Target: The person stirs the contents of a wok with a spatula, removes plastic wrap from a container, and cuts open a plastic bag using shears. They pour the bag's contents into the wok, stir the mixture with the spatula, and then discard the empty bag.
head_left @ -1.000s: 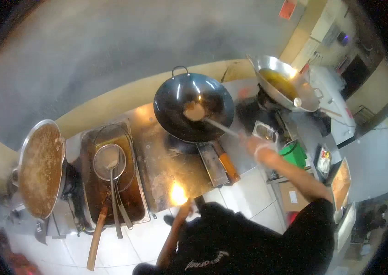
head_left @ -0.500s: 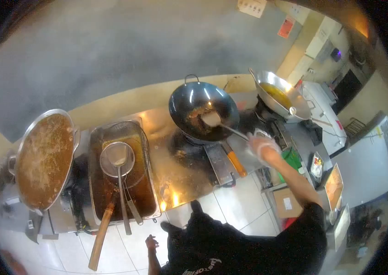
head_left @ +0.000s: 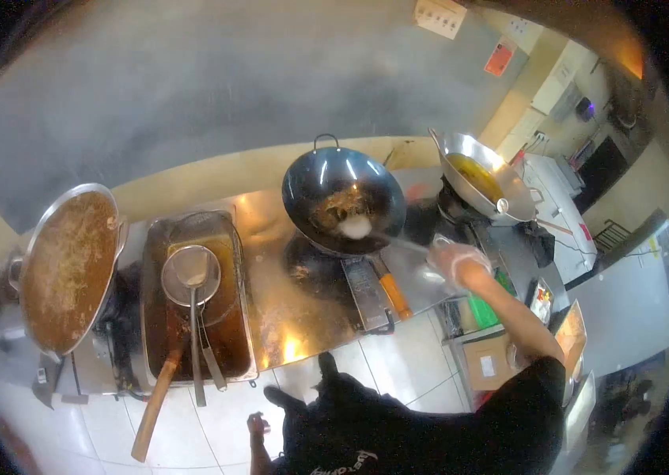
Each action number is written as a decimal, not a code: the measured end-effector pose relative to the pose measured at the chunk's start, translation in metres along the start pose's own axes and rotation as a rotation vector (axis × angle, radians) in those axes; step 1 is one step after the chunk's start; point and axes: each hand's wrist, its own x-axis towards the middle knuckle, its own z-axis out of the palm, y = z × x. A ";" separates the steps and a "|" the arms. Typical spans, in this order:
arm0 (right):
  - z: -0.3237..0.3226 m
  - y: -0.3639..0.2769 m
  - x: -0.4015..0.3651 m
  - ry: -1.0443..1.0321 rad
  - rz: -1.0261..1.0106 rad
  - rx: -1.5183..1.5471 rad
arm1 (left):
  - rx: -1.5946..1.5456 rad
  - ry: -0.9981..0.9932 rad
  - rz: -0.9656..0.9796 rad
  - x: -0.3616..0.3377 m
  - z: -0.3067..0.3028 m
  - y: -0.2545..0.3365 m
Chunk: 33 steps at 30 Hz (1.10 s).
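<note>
My right hand [head_left: 457, 263], in a clear plastic glove, is closed around the handle of a wok spatula [head_left: 356, 228]. The spatula is blurred by motion, and its blade lies inside a dark wok [head_left: 303, 178] against browned food [head_left: 333, 204] at the bottom. The wok's wooden handle [head_left: 391, 293] points toward me, below the spatula. My left hand [head_left: 257, 425] hangs low by my body, away from the stove. Its fingers are loosely bent and apart, with nothing visible in them.
A metal tray [head_left: 246, 348] of dark liquid holds a strainer [head_left: 191, 275] and a wooden handle [head_left: 156, 408] jutting over the front edge. A wide pot [head_left: 106, 301] of brown liquid stands far left. At right is a pan [head_left: 518, 198] of yellow oil, with boxes [head_left: 486, 364] nearer me.
My right hand and the spatula have moved down slightly, the blade shifting a little toward the near side of the wok. The whole view has shifted slightly. My left hand still hangs low.
</note>
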 end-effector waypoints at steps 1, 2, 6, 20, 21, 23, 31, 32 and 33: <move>0.015 0.003 0.016 0.080 -0.035 -0.091 | 0.055 0.155 -0.092 0.009 0.016 0.004; 0.030 0.000 0.015 0.070 -0.029 -0.073 | -0.012 0.061 0.131 0.003 0.037 0.014; 0.003 -0.006 0.001 0.067 -0.047 0.135 | 0.270 -0.165 0.315 0.027 0.129 0.102; -0.034 0.087 0.077 0.434 -0.155 -0.144 | 0.142 -0.686 0.225 -0.004 0.539 0.275; -0.043 0.098 0.082 0.533 -0.259 -0.148 | 0.073 -0.628 0.272 0.010 0.541 0.267; -0.108 0.093 0.058 0.336 -0.106 -0.189 | 0.101 -0.499 0.254 0.025 0.529 0.263; -0.081 0.082 0.093 0.290 -0.198 -0.153 | 0.471 -0.255 0.487 0.023 0.490 0.279; -0.075 0.069 0.086 0.386 -0.210 -0.063 | 0.359 -0.315 0.426 0.031 0.474 0.264; -0.075 0.071 0.088 0.439 -0.260 -0.055 | 0.244 -0.376 0.368 0.045 0.457 0.247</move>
